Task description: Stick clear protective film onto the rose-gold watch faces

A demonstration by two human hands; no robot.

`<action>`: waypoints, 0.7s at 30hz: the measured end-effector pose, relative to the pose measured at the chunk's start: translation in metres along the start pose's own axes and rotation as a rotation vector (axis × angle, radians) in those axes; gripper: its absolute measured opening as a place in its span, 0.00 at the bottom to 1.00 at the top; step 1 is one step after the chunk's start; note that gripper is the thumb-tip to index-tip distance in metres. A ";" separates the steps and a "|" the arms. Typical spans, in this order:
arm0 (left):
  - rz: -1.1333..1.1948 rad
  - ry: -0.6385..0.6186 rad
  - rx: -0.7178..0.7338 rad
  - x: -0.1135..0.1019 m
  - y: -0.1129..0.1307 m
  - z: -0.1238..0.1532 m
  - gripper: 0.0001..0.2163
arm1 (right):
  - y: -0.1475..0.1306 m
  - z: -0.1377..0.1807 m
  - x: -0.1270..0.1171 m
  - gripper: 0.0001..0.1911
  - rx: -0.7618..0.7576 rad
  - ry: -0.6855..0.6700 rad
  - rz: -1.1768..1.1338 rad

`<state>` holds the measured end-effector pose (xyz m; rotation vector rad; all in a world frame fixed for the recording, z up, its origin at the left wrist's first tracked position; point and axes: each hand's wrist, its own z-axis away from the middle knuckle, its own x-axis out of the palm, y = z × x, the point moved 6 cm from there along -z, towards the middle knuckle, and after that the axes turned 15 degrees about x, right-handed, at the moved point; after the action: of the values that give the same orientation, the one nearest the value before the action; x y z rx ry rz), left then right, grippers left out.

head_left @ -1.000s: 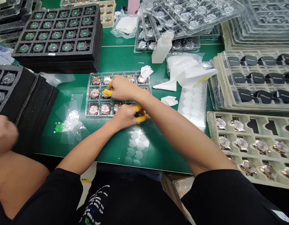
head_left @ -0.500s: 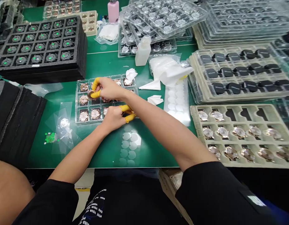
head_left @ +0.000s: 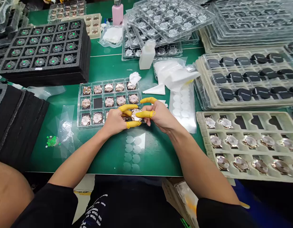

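Note:
Between my two hands is a rose-gold watch head (head_left: pixel 134 117), held over the front right corner of a clear plastic tray (head_left: pixel 79 109). My left hand (head_left: pixel 115 121) grips its left side. My right hand (head_left: pixel 160 114) holds it from the right, a finger lying across its face. Yellow finger cots cover several fingertips on both hands. More rose-gold watch heads (head_left: pixel 109 101) sit in the tray's compartments, and one compartment in the middle row shows only a dark bottom (head_left: pixel 97 103). My left hand hides part of the front row.
A sheet of round clear stickers (head_left: pixel 132 152) lies in front. Crumpled white tissue (head_left: pixel 135 78) rests on the tray's back corner. Behind stands a white bottle (head_left: pixel 147 55). Black foam trays (head_left: pixel 87 63) are stacked left; a beige watch tray (head_left: pixel 203 136) lies right.
My right hand has moved right, from above the tray's left part to beside my left hand. Both hands now hold the watch head. The view has shifted slightly.

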<state>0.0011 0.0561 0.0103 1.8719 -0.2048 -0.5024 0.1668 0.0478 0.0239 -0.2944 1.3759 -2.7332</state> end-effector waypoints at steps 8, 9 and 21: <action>-0.098 -0.076 0.084 0.000 0.011 -0.002 0.26 | 0.001 -0.003 0.002 0.40 0.017 -0.050 0.008; -0.103 -0.089 0.091 0.000 0.013 -0.002 0.25 | 0.002 -0.003 0.003 0.40 0.026 -0.060 0.011; 0.158 0.141 -0.117 0.001 0.000 -0.006 0.29 | -0.020 -0.001 -0.086 0.14 -0.512 0.685 0.906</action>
<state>0.0041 0.0606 0.0122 1.7528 -0.2226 -0.2674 0.2517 0.0729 0.0273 1.0652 1.7199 -1.7289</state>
